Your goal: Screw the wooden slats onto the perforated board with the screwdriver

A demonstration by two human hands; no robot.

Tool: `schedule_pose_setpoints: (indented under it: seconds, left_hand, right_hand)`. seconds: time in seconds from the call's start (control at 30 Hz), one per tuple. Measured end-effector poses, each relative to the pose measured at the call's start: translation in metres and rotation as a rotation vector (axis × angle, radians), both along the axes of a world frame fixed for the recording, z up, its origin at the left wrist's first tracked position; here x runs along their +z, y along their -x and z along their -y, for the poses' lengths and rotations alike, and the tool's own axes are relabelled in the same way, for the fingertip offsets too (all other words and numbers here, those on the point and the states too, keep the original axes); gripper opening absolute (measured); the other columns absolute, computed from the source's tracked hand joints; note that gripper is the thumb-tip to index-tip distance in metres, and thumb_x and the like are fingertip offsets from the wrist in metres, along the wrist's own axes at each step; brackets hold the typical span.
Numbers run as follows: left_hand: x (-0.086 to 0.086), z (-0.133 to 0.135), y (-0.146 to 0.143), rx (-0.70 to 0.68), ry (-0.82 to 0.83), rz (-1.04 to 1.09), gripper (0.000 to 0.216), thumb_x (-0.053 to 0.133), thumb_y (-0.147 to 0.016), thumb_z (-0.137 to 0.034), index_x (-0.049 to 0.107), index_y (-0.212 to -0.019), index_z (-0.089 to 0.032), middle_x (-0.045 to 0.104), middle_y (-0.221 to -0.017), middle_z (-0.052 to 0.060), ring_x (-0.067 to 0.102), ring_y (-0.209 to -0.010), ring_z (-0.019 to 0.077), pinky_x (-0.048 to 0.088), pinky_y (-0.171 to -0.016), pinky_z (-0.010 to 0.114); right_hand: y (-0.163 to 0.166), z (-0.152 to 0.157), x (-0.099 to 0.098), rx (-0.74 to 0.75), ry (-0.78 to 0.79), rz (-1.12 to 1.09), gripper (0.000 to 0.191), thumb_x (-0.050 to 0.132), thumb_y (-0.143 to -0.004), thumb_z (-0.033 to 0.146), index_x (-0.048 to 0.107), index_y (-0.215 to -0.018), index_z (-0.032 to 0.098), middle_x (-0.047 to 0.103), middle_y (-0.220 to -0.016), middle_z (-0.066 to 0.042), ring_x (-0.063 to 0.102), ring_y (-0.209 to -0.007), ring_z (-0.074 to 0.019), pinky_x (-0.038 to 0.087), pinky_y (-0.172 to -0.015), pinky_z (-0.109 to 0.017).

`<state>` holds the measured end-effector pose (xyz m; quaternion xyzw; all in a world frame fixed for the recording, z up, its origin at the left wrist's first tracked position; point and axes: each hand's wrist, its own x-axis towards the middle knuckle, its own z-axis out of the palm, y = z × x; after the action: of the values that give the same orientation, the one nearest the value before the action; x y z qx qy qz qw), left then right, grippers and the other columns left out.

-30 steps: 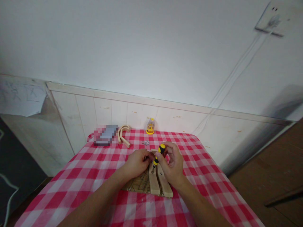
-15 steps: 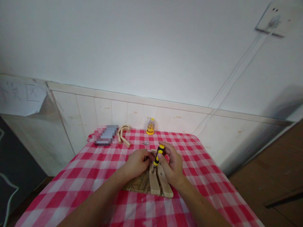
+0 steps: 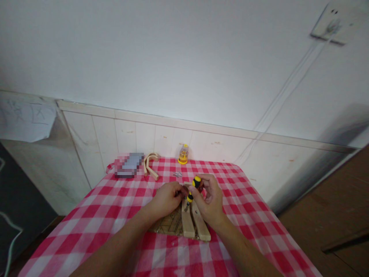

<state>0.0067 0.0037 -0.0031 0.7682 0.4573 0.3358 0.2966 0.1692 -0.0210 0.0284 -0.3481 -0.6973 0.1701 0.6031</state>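
Note:
My right hand grips a yellow-and-black screwdriver, thumb and fingers closed on its handle. The tool leans with its tip down at a screw hole in the left curved wooden piece. My left hand is closed at the far part of that same piece, its fingertips partly hidden. Beside it on the right lies a second curved wooden piece with a dark hole. Both pieces rest on a flat brown patterned sheet, partly covered by my left arm.
Small metal screws lie beyond my hands. Behind them a yellow-based clear bit holder stands near the wall. Bent wooden parts and a pixelated flat object lie at the back left of the checked tablecloth.
The fingers of my right hand have shifted slightly around the screwdriver handle. My left hand and the wooden pieces stay where they were.

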Motion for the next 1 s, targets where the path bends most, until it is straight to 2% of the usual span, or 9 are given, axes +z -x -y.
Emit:
schedule_pose_setpoints:
  seconds: [0.43,0.63,1.0]
  left_hand:
    - [0.003,0.002,0.0,0.003,0.002,0.007,0.022,0.051,-0.081,-0.016,0.073,-0.084,-0.019,0.076,-0.087,0.004,0.069,-0.083,0.0212,0.049,-0.073,0.03]
    - [0.003,0.003,0.0,0.001,-0.006,0.03,0.02,0.052,-0.081,-0.016,0.072,-0.083,-0.018,0.076,-0.09,0.005,0.069,-0.086,0.0213,0.05,-0.076,0.03]
    - [-0.001,0.0,0.001,0.001,-0.023,0.032,0.021,0.051,-0.08,-0.017,0.072,-0.083,-0.019,0.076,-0.09,0.005,0.069,-0.085,0.0214,0.052,-0.077,0.03]
  right_hand:
    - [0.0,-0.002,-0.005,-0.028,0.007,-0.03,0.024,0.068,-0.084,0.024,0.053,-0.102,0.024,0.061,-0.072,0.003,0.057,-0.059,-0.0141,0.047,-0.057,-0.026]
    - [-0.001,-0.009,-0.007,-0.125,0.033,-0.124,0.025,0.064,-0.089,0.027,0.055,-0.111,0.023,0.063,-0.086,0.0,0.063,-0.071,-0.0156,0.052,-0.065,-0.029]
    - [-0.005,-0.015,-0.011,-0.166,0.028,0.01,0.029,0.063,-0.09,0.026,0.059,-0.119,0.023,0.066,-0.089,-0.002,0.064,-0.073,-0.0166,0.053,-0.067,-0.03]
